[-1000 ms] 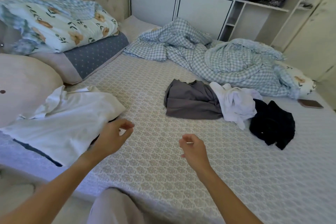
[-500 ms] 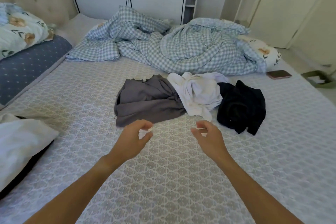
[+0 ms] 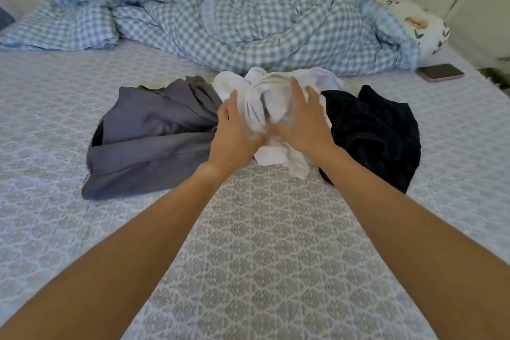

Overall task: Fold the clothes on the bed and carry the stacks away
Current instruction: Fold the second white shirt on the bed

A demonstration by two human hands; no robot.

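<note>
Hands, left (image 3: 234,130) and right (image 3: 303,121), fingers straight on the crumpled white cotton garment (image 3: 265,96), risk dragging the neighbouring grey (image 3: 154,132) and black (image 3: 378,130) clothes.

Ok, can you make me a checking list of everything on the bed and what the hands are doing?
Surface: bed with a patterned grey-and-white cover, flat where the clothes lie.
Job's things: grey garment, white garment and black garment, all crumpled in a row, none folded yet.
Clutter: rumpled blue checked duvet behind the clothes; phone lying flat at the right; floral pillow beside the duvet.
Hands: left hand and right hand both on the white garment, fingers spread; blurred, so any grip is unclear.
Cables: nothing seen.
Surroundings: pale wall or doors at the far right.
</note>
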